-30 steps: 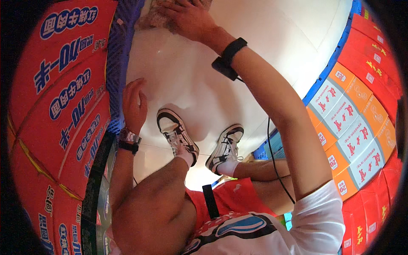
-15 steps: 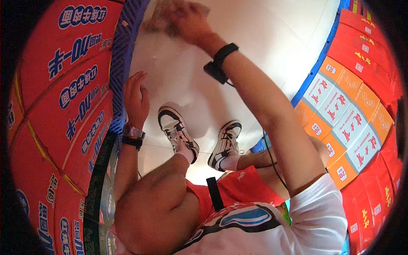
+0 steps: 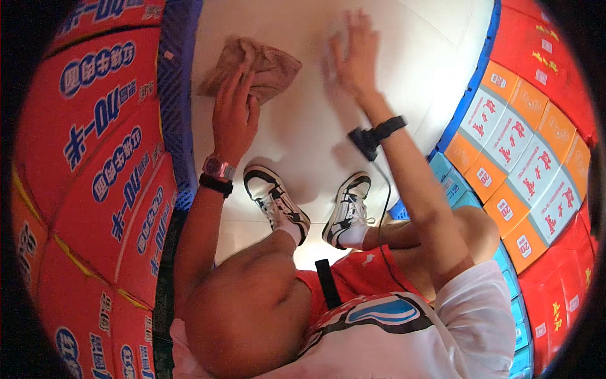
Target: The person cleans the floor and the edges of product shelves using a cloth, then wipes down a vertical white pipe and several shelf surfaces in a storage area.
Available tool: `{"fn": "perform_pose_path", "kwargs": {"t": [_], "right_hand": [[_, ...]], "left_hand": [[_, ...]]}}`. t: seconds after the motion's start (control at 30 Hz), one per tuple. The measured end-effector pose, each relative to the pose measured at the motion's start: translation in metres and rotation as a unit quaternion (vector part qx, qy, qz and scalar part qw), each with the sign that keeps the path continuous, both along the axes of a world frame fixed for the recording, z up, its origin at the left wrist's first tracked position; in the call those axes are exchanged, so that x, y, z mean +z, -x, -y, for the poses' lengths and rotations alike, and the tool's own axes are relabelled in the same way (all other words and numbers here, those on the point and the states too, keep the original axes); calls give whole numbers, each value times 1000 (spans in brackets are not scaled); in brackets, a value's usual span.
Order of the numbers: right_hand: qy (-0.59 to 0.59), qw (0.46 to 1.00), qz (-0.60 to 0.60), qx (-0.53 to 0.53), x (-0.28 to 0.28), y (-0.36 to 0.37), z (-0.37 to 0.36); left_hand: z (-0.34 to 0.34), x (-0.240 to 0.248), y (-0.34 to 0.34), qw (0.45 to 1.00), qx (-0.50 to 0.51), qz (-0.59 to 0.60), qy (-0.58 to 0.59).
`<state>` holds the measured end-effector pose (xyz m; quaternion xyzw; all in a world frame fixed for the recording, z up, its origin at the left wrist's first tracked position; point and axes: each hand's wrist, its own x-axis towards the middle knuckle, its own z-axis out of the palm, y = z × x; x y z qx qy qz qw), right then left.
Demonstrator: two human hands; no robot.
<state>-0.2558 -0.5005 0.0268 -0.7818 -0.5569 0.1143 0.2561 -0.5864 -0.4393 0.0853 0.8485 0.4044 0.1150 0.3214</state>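
Note:
A crumpled brown cloth (image 3: 271,69) lies over the pale floor at the far left of the middle. My left hand (image 3: 235,120) reaches onto its near edge, the fingers stretched out over the fabric and touching it. A watch (image 3: 219,168) and a black band sit on my left wrist. To the right of the cloth, and apart from it, my right hand (image 3: 357,63) is over the floor with its fingers spread and nothing in them, slightly blurred. A black strap device (image 3: 372,138) with a cable is on my right wrist.
Stacked red cartons (image 3: 95,158) rise on my left behind a blue plastic edge (image 3: 177,95). Orange and grey cartons (image 3: 524,145), with red and light blue ones, stand on my right. My two black-and-white shoes (image 3: 274,196) are planted on the pale floor (image 3: 416,63) between them.
The cloth, blurred under my right hand before, now lies in plain view. My right hand has let it go and moved right. My left hand has moved forward onto the cloth.

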Motion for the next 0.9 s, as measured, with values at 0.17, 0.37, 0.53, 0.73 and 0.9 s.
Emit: {"fn": "perform_pose_path", "kwargs": {"t": [0.17,0.37,0.53,0.73,0.9], "right_hand": [[107,986,90,-93,-15,-91,17],[88,987,102,-84,-21,-97,26],[89,988,78,-94,-17,-104,21],[80,989,81,-93,-23,-108,27],[71,988,96,-97,-20,-107,27]], "left_hand": [[-17,-51,-54,997,-9,-49,-65],[-57,-92,-91,971,-55,-147,-179],[-156,-110,-144,946,-114,-106,-283],[-222,-77,-231,922,-53,-154,-351],[-246,-91,-207,931,-88,-84,-344]]}}
